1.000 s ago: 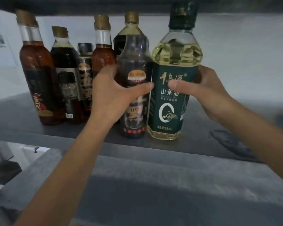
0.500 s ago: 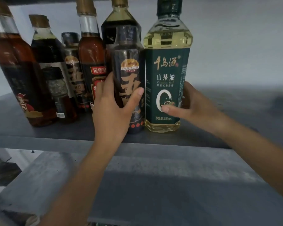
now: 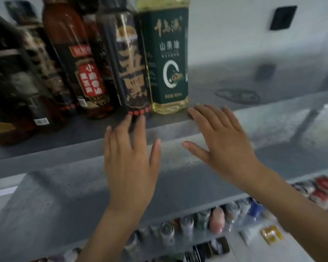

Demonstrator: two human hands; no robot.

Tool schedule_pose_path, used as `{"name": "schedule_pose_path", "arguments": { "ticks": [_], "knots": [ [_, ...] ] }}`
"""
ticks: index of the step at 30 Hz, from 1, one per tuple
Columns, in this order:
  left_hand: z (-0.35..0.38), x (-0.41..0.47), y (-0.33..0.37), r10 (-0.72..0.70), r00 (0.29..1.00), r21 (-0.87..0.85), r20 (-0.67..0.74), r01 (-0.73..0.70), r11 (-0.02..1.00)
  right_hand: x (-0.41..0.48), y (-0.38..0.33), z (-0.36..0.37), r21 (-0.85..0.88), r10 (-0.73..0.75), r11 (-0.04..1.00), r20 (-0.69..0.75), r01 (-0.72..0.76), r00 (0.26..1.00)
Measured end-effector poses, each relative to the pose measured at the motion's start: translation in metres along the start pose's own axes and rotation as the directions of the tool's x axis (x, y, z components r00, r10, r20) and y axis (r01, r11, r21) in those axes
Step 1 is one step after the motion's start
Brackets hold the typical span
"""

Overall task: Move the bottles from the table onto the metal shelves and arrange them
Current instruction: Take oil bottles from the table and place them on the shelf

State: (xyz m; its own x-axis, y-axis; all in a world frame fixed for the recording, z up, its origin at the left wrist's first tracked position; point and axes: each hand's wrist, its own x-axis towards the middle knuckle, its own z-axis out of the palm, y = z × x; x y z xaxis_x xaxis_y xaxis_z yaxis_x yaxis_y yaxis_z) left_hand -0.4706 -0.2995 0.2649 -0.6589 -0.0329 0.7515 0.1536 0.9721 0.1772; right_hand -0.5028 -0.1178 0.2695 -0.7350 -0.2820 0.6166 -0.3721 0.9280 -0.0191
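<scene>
A dark sauce bottle [image 3: 129, 59] with gold characters stands upright on the grey metal shelf [image 3: 225, 80], touching a green-labelled oil bottle [image 3: 169, 59] on its right. More dark and reddish bottles [image 3: 78, 59] stand in a group to their left. My left hand [image 3: 130, 159] hovers flat with fingers spread just below the dark bottle's base, holding nothing. My right hand [image 3: 221, 140] is spread too, its fingertips near the shelf's front edge beside the oil bottle.
The shelf is bare to the right of the oil bottle, apart from a dark stain [image 3: 237, 95]. A lower shelf [image 3: 65, 195] lies under my arms. Several small bottles and packets [image 3: 216, 220] show below it at the bottom right.
Both hands have let go of the dark bottle and the oil bottle and drawn back down towards the shelf's front edge. The view has tilted downward.
</scene>
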Motion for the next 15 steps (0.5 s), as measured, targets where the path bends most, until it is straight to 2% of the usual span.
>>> {"name": "schedule_pose_path", "arguments": {
  "ticks": [3, 6, 8, 10, 13, 15],
  "knots": [
    [0.006, -0.038, -0.001, 0.192, 0.972, 0.049, 0.136, -0.2, 0.978, -0.05, -0.01, 0.003, -0.003, 0.089, 0.996, 0.026, -0.089, 0.996],
    [0.017, -0.083, 0.005, 0.278, 0.898, -0.01, 0.342, -0.293, 0.956, -0.107, -0.022, 0.013, -0.023, 0.27, 0.963, 0.148, -0.269, 0.951],
    [0.024, -0.12, 0.012, 0.339, 0.766, -0.092, 0.546, -0.347, 0.933, -0.149, -0.029, 0.019, -0.06, 0.402, 0.915, 0.231, -0.399, 0.886],
    [0.025, -0.154, 0.022, 0.422, 0.59, -0.177, 0.688, -0.427, 0.887, -0.195, -0.034, 0.02, -0.096, 0.514, 0.855, 0.285, -0.509, 0.809],
    [0.021, -0.19, 0.039, 0.537, 0.396, -0.302, 0.745, -0.518, 0.8, -0.261, -0.042, 0.014, -0.185, 0.659, 0.747, 0.339, -0.639, 0.672],
    [0.017, -0.205, 0.054, 0.602, 0.334, -0.351, 0.725, -0.572, 0.741, -0.301, -0.048, 0.004, -0.243, 0.755, 0.646, 0.343, -0.723, 0.559]
  ]
}}
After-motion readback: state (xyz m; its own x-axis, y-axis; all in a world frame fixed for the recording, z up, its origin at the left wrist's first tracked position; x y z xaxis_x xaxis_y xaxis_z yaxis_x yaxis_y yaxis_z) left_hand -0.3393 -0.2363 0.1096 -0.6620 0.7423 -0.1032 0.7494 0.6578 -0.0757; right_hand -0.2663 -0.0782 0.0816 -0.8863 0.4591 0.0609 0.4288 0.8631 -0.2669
